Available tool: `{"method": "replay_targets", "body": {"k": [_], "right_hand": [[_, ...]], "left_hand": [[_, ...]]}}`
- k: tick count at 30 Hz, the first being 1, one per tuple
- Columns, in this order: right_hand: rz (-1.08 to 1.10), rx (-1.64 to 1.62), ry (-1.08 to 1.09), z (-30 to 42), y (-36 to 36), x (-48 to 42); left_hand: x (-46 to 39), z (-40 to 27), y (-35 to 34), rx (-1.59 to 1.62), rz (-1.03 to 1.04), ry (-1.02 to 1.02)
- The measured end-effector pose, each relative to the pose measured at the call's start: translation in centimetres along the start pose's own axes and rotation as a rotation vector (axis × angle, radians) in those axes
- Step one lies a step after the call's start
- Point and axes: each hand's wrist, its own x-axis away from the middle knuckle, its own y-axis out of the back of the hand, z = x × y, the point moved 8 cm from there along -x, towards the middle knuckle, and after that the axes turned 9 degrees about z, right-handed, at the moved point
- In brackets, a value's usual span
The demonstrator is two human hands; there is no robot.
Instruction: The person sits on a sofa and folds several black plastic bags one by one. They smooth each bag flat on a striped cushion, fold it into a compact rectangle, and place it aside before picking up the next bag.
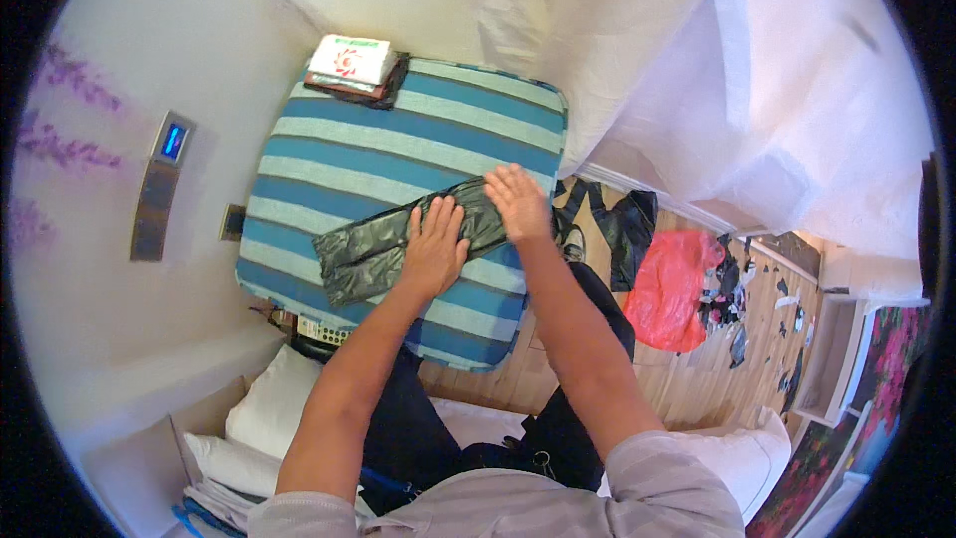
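Note:
A black plastic bag (366, 255), flattened into a long strip, lies slantwise on a blue and pale green striped pad (336, 172). My left hand (435, 246) rests palm down on its middle with the fingers spread. At the bag's far right end, my right hand (518, 203) lies along the plastic, fingers extended and close together. Neither hand grips anything. Part of the bag is hidden under both hands.
Folded plastic bags (351, 60) form a stack at the pad's far left corner. On the wooden floor to the right are a black bag (631, 232), a red plastic bag (670, 291) and scattered scraps (736, 291). A white curtain (657, 52) hangs behind; pillows (272, 396) flank me.

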Motion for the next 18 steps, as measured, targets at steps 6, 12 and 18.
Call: {"method": "replay_targets", "body": {"k": [6, 12, 18], "right_hand": [[0.055, 0.43, -0.114, 1.6, -1.8, 6.1], [-0.023, 0.558, -0.333, -5.1, 2.8, 14.2], [-0.352, 0.504, -0.196, -4.1, 2.1, 12.0]], "left_hand": [[3.9, 2.9, 6.8, 0.124, -0.28, 0.034], [12.1, 16.9, 8.4, 0.189, -0.386, 0.578], [12.4, 24.4, 5.0, 0.564, -0.178, 0.804]]}}
